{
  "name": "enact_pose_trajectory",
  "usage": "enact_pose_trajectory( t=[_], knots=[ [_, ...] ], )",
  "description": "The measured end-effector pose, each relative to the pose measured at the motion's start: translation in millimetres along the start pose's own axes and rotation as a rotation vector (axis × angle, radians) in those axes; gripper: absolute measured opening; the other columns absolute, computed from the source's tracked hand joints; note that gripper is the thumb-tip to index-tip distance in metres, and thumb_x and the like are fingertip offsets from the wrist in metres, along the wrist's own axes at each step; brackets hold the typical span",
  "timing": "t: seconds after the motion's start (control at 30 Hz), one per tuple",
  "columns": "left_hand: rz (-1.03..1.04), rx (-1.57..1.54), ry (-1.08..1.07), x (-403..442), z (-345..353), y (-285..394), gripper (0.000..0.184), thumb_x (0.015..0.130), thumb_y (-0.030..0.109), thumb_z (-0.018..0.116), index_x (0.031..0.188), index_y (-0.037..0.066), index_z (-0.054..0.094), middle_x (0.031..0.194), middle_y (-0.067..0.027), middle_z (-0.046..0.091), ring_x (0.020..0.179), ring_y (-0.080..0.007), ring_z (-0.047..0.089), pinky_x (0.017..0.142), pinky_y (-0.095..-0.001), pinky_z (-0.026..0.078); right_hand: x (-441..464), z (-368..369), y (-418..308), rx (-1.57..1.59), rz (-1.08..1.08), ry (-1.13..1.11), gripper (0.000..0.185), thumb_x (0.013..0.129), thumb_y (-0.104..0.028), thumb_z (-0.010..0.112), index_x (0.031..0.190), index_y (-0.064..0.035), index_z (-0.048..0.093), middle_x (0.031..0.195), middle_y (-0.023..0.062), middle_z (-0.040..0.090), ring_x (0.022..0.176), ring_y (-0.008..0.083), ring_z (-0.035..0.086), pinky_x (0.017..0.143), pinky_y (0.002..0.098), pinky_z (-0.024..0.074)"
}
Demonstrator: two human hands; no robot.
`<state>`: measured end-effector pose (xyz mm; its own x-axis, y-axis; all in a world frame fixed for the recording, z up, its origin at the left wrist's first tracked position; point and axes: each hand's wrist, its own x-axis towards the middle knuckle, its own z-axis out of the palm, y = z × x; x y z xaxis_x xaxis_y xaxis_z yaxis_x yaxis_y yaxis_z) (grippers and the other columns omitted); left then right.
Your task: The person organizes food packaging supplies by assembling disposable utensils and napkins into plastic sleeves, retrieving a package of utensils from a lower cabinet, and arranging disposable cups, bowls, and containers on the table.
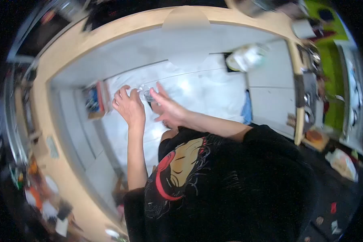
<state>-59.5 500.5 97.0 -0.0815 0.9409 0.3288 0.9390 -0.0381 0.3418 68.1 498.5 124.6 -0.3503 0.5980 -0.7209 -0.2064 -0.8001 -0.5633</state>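
Note:
In the middle of the head view, above the floor, a small clear container (147, 94) is between my two hands. Its exact kind is blurred. My right hand (170, 108) reaches in from the right with its thumb and fingers around the container's near side. My left hand (130, 105) comes up from below, its fingers bent and its fingertips at the container's left edge. Part of the container is hidden by my fingers.
A pale wooden counter (62, 60) curves round the white floor (185, 86). A box with packets (96, 100) stands on the left; a white bag (248, 58) is at the far right. A blue cloth (247, 107) hangs by the right cabinets. Several blurred items crowd the counters.

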Motion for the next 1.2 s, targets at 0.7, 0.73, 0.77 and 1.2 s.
enact_pose_trajectory(
  t=[0.7, 0.73, 0.77, 1.2],
  knots=[
    [-0.049, -0.493, -0.671, -1.6, 239.2, 388.4, 0.027, 0.079, 0.016, 0.067, 0.103, 0.006, 0.061, 0.105, -0.0121, 0.06, 0.101, -0.0294, 0.053, 0.09, -0.0383, 0.039, -22.8, -682.7, -168.9, 0.649, -0.523, 0.927, 0.066, 0.08, -0.075, 0.033, 0.044, -0.0191, 0.023, 0.04, -0.004, 0.022, 0.035, 0.0109, 0.027, 0.036, 0.025, 0.0203],
    [-0.076, -0.482, -0.688, -20.6, 251.5, 369.7, 0.027, 0.08, 0.016, 0.067, 0.104, 0.005, 0.061, 0.103, -0.0131, 0.061, 0.099, -0.0301, 0.055, 0.089, -0.0376, 0.04, -24.5, -715.4, -194.0, 0.587, -0.567, 0.936, 0.066, 0.079, -0.075, 0.031, 0.045, -0.0194, 0.022, 0.04, -0.0048, 0.021, 0.034, 0.0109, 0.025, 0.035, 0.0252, 0.0175],
    [-0.109, -0.469, -0.699, -40.2, 257.0, 347.9, 0.028, 0.08, 0.017, 0.066, 0.104, 0.004, 0.061, 0.102, -0.0141, 0.063, 0.098, -0.0307, 0.056, 0.088, -0.037, 0.042, -17.5, -764.0, -200.7, 0.523, -0.594, 0.891, 0.067, 0.082, -0.071, 0.032, 0.045, -0.0148, 0.032, 0.043, -0.0008, 0.032, 0.04, 0.0136, 0.035, 0.04, 0.0264, 0.0262],
    [-1.076, 0.002, -1.268, -272.8, 115.0, 236.1, 0.035, 0.085, 0.032, 0.054, 0.103, 0.004, 0.064, 0.103, -0.0179, 0.062, 0.099, -0.0309, 0.057, 0.087, -0.0364, 0.044, 107.4, -889.2, -231.4, -0.102, -0.407, 1.063, 0.072, 0.08, -0.067, 0.031, 0.124, -0.0109, 0.038, 0.125, 0.0149, 0.037, 0.114, 0.0291, 0.033, 0.091, 0.0467, 0.0211]
  ],
)
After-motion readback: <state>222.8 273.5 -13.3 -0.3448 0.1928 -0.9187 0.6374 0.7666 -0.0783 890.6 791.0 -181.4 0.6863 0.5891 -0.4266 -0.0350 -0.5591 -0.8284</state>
